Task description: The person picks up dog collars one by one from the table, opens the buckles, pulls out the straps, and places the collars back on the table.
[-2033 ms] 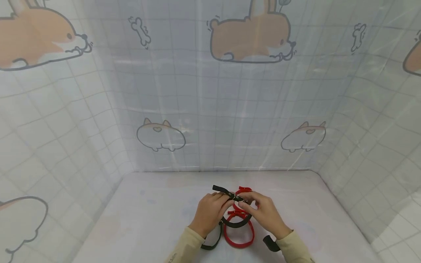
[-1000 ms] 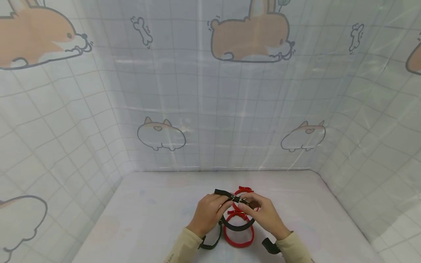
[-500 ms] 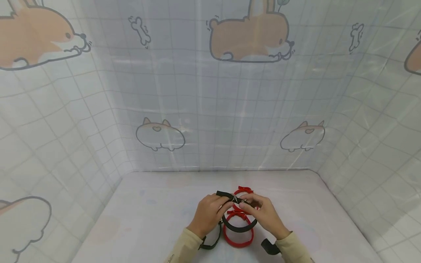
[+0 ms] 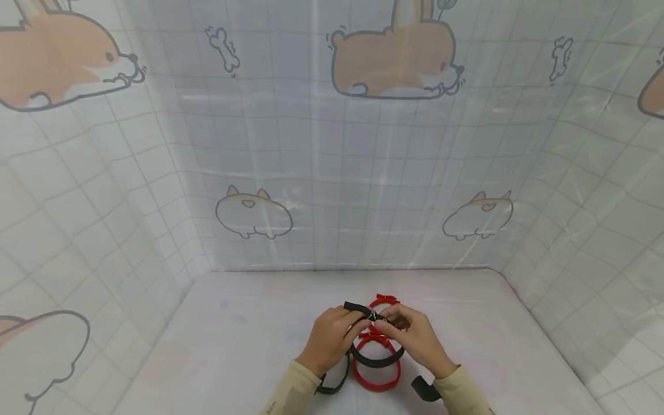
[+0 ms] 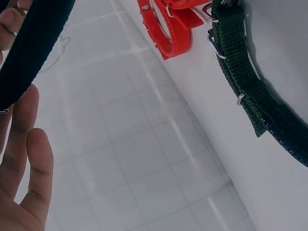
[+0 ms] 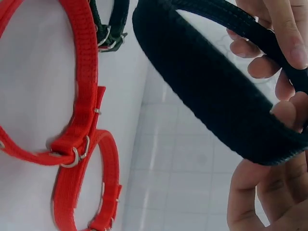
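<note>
Both hands hold up a dark buckled collar [image 4: 377,362], a black-green band whose loop hangs below the fingers. My left hand [image 4: 328,337] grips it near the buckle, and the strap's free end sticks out over those fingers. Thumb and fingers of my right hand [image 4: 417,337] pinch the band on the buckle's other side. In the right wrist view the wide band [image 6: 207,82] crosses in front of the fingers. Below lies a red collar [image 4: 377,387], with another red collar [image 4: 386,297] farther back. A dark green collar [image 5: 240,62] rests beside them at the left, partly behind my left hand.
The white table top [image 4: 233,346] ends at a tiled-pattern sheet wall [image 4: 363,173] with cartoon dogs, which also rises on both sides. A small black object [image 4: 426,389] shows beside the right sleeve.
The strap's free end has slid slightly right and down, and the hanging loop has dropped a little. Fingers keep working at the buckle. The collars on the table lie where they were.
</note>
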A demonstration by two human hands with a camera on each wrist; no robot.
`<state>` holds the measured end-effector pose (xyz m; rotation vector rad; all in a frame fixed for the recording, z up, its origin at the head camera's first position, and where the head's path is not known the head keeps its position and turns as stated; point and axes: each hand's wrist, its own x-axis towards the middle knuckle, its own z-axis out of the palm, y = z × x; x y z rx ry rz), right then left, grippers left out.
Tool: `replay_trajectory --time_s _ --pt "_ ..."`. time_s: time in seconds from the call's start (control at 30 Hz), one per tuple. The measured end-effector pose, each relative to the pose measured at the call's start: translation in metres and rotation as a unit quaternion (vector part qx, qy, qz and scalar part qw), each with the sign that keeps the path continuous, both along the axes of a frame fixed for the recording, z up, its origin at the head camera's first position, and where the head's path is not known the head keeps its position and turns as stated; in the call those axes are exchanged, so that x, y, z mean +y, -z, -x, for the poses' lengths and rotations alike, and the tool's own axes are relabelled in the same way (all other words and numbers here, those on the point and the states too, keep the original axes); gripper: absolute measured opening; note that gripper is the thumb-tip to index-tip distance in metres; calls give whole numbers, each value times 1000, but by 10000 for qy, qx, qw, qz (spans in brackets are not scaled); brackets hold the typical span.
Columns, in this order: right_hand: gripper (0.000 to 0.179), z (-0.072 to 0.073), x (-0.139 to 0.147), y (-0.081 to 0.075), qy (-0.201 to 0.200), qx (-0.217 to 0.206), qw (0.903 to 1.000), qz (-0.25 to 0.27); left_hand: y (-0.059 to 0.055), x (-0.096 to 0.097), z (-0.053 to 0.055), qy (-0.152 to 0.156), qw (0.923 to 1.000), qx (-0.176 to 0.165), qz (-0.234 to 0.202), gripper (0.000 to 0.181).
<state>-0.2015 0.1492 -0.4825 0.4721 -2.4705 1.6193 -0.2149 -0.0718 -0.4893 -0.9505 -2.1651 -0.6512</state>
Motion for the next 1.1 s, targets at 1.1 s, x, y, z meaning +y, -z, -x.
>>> replay_trajectory --time_s 1.1 --pt "16 12 12 4 -947 -185 9953 85 2 -2 7 20 9998 -177 -39 16"
